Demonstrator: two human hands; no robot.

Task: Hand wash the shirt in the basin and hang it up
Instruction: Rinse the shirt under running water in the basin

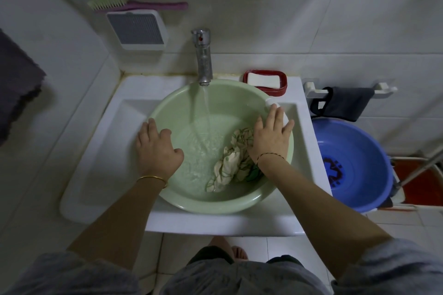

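Room: white-tiled washroom corner, where a white sink [96, 175] against the wall carries the green basin [239, 206] under the tap [203, 60].
Left fingers [151, 124]: bent over the basin's left rim with the thumb inside, so the left hand [157, 148] grips the rim, probably to steady the basin as it fills.
Right fingers [272, 112]: straight and spread, lying flat across the right rim. The right hand [269, 136] holds nothing, and its heel is right by the cloth.
Shirt [230, 165]: 1 crumpled heap, pale with green lines, in the basin's right half and partly in shallow water.
Water [206, 108]: 1 stream falls just left of the heap, so the cloth seems to be kept out of the splash.
Stage: judged as filling and soaking, with scrubbing not yet started.
Soap [263, 80]: in a red dish [282, 91] just behind the far rim, near the right hand.
Edges: the spout overhangs the far rim, and the near rim reaches the sink's front ledge.
Open room: bare sink floor lies left of the basin. A blue basin [374, 158] sits on the floor to the right.
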